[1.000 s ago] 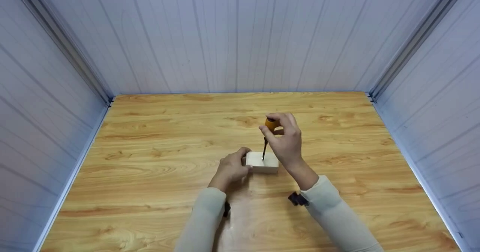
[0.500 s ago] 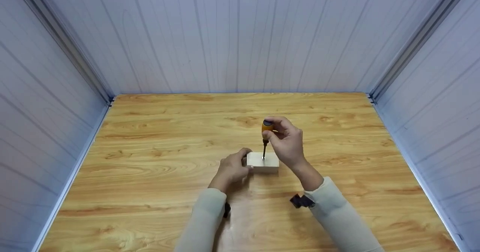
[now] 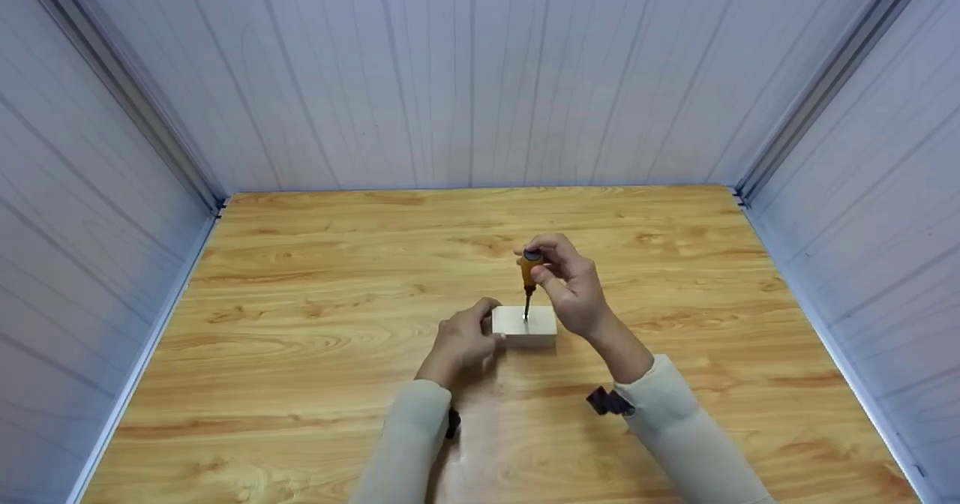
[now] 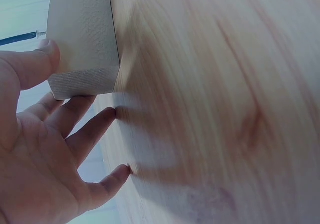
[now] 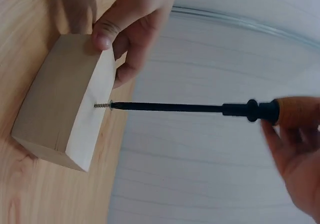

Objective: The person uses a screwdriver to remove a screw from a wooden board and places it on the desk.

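Note:
A pale wooden block lies on the table, with a screw standing partly sunk in its top face. My left hand grips the block's left end between thumb and fingers; in the left wrist view the lower fingers touch the tabletop. Above the block, my right hand holds a screwdriver by its orange handle, the thumb and fingers curled round it. The black shaft points down, nearly upright, and its tip meets the screw head in the right wrist view.
The wood-grain table is bounded by a pale panelled back wall and side walls. A dark wrist mount juts from the right sleeve; another dark mount is at the left sleeve.
My right hand has lowered slightly and turned about the screwdriver handle, its fingers shifting on it. The shaft stands more upright. My left hand and the block stay in place.

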Demonstrator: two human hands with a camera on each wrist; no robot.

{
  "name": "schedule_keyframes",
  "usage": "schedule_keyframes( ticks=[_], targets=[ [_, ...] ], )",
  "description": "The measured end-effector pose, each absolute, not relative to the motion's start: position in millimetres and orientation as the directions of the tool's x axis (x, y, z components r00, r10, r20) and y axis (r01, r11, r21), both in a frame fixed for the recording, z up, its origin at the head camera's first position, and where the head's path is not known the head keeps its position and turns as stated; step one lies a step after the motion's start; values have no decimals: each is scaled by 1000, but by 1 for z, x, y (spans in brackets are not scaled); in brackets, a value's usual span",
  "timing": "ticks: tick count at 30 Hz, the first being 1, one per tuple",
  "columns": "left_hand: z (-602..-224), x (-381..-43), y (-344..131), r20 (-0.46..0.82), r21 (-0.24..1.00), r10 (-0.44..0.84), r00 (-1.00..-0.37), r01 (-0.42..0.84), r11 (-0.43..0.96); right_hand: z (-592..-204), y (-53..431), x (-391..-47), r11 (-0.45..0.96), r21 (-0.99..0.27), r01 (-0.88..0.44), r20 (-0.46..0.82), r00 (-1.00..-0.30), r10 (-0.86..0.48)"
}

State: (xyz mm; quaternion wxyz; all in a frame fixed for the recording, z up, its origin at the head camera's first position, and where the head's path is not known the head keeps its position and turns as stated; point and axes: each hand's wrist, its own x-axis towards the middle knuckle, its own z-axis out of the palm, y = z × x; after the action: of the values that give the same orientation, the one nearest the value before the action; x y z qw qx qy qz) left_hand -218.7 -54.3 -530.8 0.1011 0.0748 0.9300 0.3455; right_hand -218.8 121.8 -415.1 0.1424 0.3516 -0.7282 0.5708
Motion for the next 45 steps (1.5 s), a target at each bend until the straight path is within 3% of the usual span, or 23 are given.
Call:
schedule_keyframes(
  ticks=[3, 6, 10, 14, 18, 22, 26, 29, 33, 38, 45],
  targets=[
    [-531, -219, -55, -139, 665, 190, -972, 51, 745, -419, 116, -217, 317, -659, -682, 626, -731, -274],
    [-531, -219, -56, -135, 669, 172, -976, 38, 742, -423, 110, -217, 438, -627, -645, 647, -744, -169],
    [-530, -219, -56, -135, 672, 179, -975, 42, 739, -425, 107, -217, 438, -653, -618, 672, -739, -43],
    [-530, -219, -53, -156, 670, 191, -969, 38, 741, -425, 108, -216, 391, -684, -616, 662, -749, -23],
    [-530, -219, -51, -173, 665, 178, -969, 18, 746, -420, 112, -218, 286, -751, -595, 590, -799, -112],
    [-530, -218, -50, -186, 659, 171, -968, 6, 752, -408, 119, -222, 104, -839, -535, 489, -823, -290],
    [-529, -218, -51, -198, 656, 173, -965, 1, 755, -400, 125, -229, -16, -877, -481, 435, -779, -452],
    [-530, -219, -51, -196, 653, 180, -964, 9, 758, -400, 126, -234, -42, -872, -488, 446, -756, -479],
    [-531, -219, -51, -191, 651, 180, -965, 12, 759, -403, 120, -232, 24, -849, -529, 473, -778, -412],
    [-531, -219, -51, -183, 648, 167, -969, 9, 761, -413, 111, -225, 232, -770, -595, 538, -800, -265],
    [-530, -219, -53, -175, 652, 172, -969, 17, 758, -432, 103, -230, 409, -656, -634, 682, -731, -39]
  ],
)
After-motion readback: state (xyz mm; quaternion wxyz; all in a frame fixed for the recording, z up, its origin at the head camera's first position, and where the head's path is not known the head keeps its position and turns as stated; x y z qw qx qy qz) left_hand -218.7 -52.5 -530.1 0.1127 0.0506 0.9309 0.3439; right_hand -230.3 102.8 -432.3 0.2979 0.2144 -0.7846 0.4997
